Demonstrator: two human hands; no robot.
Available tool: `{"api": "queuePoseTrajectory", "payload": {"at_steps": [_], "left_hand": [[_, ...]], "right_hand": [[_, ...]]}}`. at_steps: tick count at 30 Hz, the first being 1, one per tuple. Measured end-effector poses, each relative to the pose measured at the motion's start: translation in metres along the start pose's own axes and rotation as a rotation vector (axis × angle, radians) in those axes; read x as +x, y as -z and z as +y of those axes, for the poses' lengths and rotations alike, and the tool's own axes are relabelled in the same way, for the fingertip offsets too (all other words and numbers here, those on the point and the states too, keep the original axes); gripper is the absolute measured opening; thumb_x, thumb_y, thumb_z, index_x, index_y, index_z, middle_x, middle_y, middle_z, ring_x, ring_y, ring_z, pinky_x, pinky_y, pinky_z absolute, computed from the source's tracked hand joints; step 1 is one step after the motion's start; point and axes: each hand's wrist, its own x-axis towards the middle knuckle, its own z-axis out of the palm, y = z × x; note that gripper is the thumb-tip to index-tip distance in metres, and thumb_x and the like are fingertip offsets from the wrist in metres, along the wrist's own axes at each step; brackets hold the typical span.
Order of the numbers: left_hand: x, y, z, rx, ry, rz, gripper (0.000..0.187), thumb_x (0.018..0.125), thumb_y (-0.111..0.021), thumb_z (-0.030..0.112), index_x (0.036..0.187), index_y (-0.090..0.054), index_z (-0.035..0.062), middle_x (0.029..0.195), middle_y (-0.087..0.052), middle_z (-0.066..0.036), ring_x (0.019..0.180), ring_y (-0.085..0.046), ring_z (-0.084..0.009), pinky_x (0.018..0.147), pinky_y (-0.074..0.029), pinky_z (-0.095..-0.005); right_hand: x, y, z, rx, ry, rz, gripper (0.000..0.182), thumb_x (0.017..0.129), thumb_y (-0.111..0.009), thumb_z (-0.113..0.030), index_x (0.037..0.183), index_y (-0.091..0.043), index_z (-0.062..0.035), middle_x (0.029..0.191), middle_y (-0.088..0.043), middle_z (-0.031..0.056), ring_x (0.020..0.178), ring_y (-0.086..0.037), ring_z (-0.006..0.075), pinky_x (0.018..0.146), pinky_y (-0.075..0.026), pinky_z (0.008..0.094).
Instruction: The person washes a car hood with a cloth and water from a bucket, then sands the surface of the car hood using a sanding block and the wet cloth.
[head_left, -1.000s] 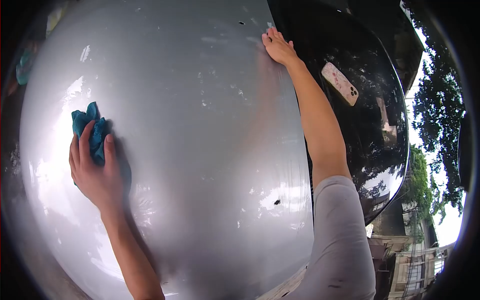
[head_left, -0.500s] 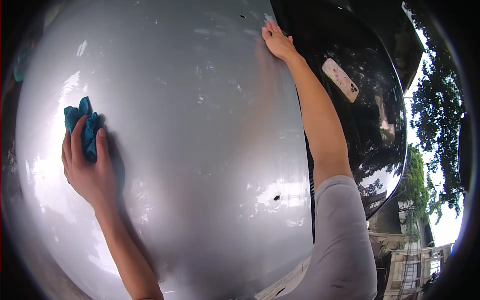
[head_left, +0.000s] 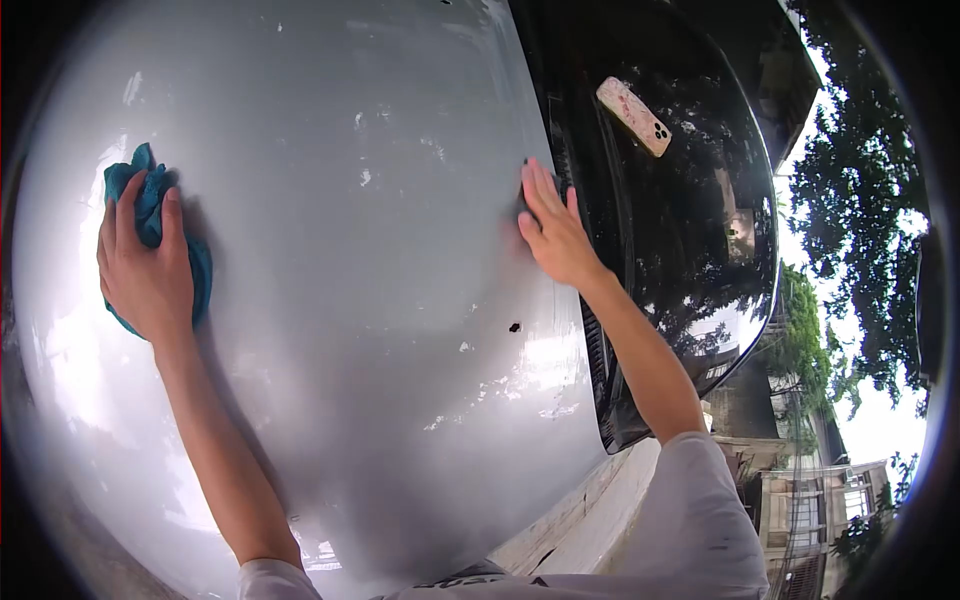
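A silver car hood (head_left: 330,250) fills most of the view. At its left side my left hand (head_left: 148,265) presses a crumpled teal cloth (head_left: 150,205), fingers bent over it; part of the cloth shows beneath the palm. Near the hood's right edge, beside the windshield, my right hand (head_left: 555,230) is held with fingers stretched out and nothing in it. Whether its fingertips touch the hood cannot be made out clearly.
A phone in a pink patterned case (head_left: 635,117) lies on the dark windshield (head_left: 690,200). A small dark hole (head_left: 515,327) shows in the hood. Trees (head_left: 850,200) and a building (head_left: 800,510) stand at the right.
My right hand has come down along the hood's edge toward me. More of the teal cloth shows around my left hand. The view has shifted, so phone and windshield appear further left.
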Motion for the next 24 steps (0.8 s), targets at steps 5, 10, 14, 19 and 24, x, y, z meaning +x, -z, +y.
{"api": "queuePoseTrajectory", "payload": {"at_steps": [5,10,14,19,24], "left_hand": [[0.002,-0.004,0.000,0.086,0.031,-0.004,0.045,0.090,-0.061,0.054,0.127,-0.066,0.0287,0.135,-0.061,-0.005,0.128,-0.054,-0.0280,0.108,-0.041,-0.0471],[0.003,0.004,0.001,-0.008,0.024,-0.015,0.045,0.090,-0.061,0.052,0.127,-0.066,0.0276,0.136,-0.061,-0.007,0.130,-0.053,-0.0283,0.109,-0.039,-0.0465],[0.000,0.002,-0.001,0.006,0.011,0.004,0.045,0.090,-0.060,0.052,0.127,-0.065,0.0267,0.137,-0.059,-0.007,0.131,-0.051,-0.0284,0.110,-0.036,-0.0456],[0.001,0.001,0.005,0.059,0.003,0.044,0.046,0.089,-0.062,0.053,0.126,-0.066,0.0263,0.134,-0.062,-0.007,0.126,-0.055,-0.0294,0.105,-0.042,-0.0455],[0.004,0.008,0.006,-0.059,0.072,-0.038,0.042,0.089,-0.062,0.050,0.125,-0.066,0.0293,0.139,-0.058,-0.006,0.133,-0.048,-0.0282,0.110,-0.033,-0.0467]], "right_hand": [[0.175,0.013,-0.014,0.020,-0.088,0.123,0.065,0.104,-0.029,-0.042,0.156,-0.019,-0.0044,0.164,-0.015,0.0132,0.152,-0.012,0.0296,0.122,-0.010,0.0511],[-0.061,-0.007,-0.058,0.073,0.042,-0.059,0.071,0.099,-0.047,-0.030,0.157,-0.014,-0.0049,0.165,-0.009,0.0147,0.152,-0.009,0.0336,0.120,-0.010,0.0563],[-0.129,-0.008,-0.056,0.048,0.038,-0.191,0.069,0.100,-0.046,-0.030,0.157,-0.015,-0.0056,0.165,-0.010,0.0162,0.152,-0.011,0.0357,0.119,-0.009,0.0601],[0.147,0.015,-0.048,0.008,-0.001,0.119,0.062,0.105,-0.026,-0.040,0.155,-0.022,-0.0036,0.163,-0.019,0.0125,0.151,-0.016,0.0285,0.122,-0.011,0.0491],[0.063,-0.005,-0.073,0.058,0.064,0.156,0.064,0.103,-0.038,-0.038,0.156,-0.020,-0.0069,0.164,-0.016,0.0109,0.152,-0.015,0.0270,0.121,-0.013,0.0505]]}}
